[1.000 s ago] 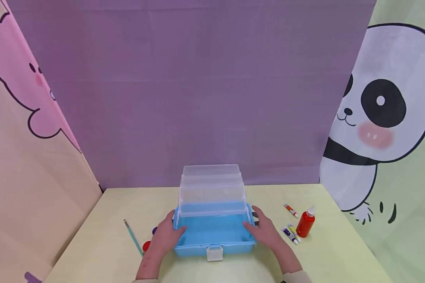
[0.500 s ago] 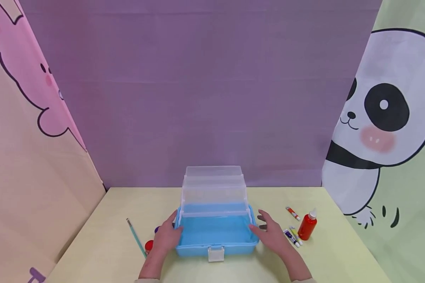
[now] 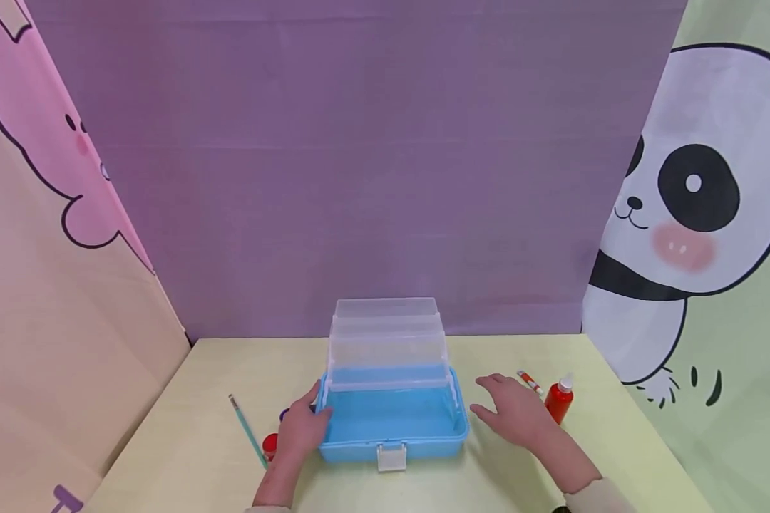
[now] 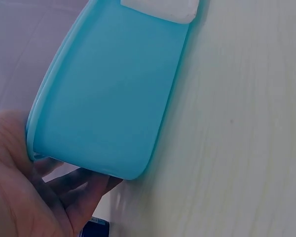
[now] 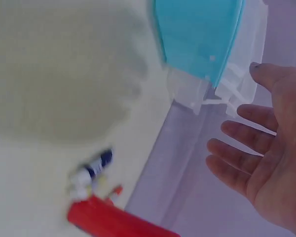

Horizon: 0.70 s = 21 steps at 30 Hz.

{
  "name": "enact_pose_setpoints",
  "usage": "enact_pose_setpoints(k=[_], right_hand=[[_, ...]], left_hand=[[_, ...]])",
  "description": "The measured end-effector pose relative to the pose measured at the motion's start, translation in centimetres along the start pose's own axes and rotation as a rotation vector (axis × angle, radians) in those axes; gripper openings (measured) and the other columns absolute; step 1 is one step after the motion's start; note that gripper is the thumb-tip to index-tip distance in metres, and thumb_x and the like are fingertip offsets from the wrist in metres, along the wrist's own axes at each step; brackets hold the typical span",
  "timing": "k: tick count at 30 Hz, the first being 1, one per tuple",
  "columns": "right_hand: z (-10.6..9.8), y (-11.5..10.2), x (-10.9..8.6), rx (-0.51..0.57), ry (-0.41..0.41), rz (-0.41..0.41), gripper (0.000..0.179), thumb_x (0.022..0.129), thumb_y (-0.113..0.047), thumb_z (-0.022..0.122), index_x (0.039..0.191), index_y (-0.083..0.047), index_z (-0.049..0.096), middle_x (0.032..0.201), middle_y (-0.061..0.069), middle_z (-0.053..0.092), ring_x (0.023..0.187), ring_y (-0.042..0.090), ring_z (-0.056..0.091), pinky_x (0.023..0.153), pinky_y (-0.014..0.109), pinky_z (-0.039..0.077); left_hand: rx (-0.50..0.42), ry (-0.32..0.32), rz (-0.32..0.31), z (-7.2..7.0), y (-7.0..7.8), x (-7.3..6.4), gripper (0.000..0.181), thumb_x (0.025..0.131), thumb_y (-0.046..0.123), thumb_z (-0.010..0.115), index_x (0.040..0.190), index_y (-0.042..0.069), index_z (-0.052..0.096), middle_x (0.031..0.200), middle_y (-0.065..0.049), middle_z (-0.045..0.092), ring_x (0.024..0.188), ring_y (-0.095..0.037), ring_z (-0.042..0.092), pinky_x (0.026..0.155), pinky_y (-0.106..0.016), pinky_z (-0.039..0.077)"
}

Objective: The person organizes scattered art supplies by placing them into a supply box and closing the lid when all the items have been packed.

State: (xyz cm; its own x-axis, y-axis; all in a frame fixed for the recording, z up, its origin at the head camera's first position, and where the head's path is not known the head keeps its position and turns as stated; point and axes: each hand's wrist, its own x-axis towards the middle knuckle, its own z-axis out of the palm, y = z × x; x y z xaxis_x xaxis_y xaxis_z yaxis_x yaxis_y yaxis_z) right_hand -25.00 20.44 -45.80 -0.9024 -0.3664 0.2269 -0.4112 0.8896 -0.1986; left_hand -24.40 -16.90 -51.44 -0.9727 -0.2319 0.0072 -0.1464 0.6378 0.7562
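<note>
A light blue plastic box [image 3: 423, 450] stands on the table with its clear tiered lid [image 3: 385, 349] raised at the back and a white latch [image 3: 391, 458] in front. My left hand [image 3: 300, 431] grips its left wall, thumb over the rim. In the left wrist view, the fingers [image 4: 91, 202] reach beneath the box's end. My right hand [image 3: 520, 417] hovers right of the box, fingers spread, holding nothing. Close to it stand a red squeeze bottle [image 3: 558, 405] with a white nozzle and a small red-and-white tube [image 3: 530, 382]. The right wrist view shows a dark blue-and-white tube [image 5: 99, 162] near the bottle.
On the left of the table [image 3: 192, 427] lie a teal pencil [image 3: 247, 429] and a red round-topped item [image 3: 269, 446]. A purple item [image 3: 284, 414] is mostly hidden behind my left hand. A purple cloth [image 3: 359, 164] hangs behind the table.
My right hand has let go of the box's right side and moved right, towards the tubes and bottle, now covering some tubes in the head view. My left hand keeps its grip.
</note>
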Motion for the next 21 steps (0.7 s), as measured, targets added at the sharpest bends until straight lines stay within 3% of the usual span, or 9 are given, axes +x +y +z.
enact_pose_setpoints(k=[6,11,21], right_hand=[[-3.1,2.3,0.9,-0.294,-0.031,-0.169,0.035,0.082,-0.030,0.077,0.106,-0.006,0.068,0.099,0.007,0.065,0.089,0.029,0.062,0.076,0.045,0.052],[-4.7,4.1,1.8,-0.480,-0.071,-0.247,0.030,0.075,-0.030,0.082,0.093,-0.011,0.067,0.081,0.002,0.059,0.076,0.026,0.056,0.070,0.041,0.045],[-4.0,6.0,2.0,-0.722,-0.202,-0.351,0.025,0.066,-0.023,0.084,0.070,-0.017,0.060,0.066,-0.001,0.052,0.066,0.023,0.048,0.069,0.040,0.042]], left_hand=[[-0.033,0.017,-0.036,0.5,-0.2,0.0,0.062,0.094,0.021,0.062,0.149,0.009,0.037,0.128,-0.030,0.055,0.109,-0.045,0.056,0.080,-0.051,0.052],[-0.041,0.025,-0.048,0.5,-0.1,-0.2,0.061,0.094,0.021,0.062,0.149,0.009,0.038,0.127,-0.031,0.055,0.110,-0.045,0.056,0.080,-0.050,0.053],[-0.041,0.020,-0.051,0.0,0.2,-0.2,0.061,0.094,0.022,0.063,0.148,0.008,0.038,0.123,-0.030,0.057,0.106,-0.043,0.058,0.074,-0.044,0.054]])
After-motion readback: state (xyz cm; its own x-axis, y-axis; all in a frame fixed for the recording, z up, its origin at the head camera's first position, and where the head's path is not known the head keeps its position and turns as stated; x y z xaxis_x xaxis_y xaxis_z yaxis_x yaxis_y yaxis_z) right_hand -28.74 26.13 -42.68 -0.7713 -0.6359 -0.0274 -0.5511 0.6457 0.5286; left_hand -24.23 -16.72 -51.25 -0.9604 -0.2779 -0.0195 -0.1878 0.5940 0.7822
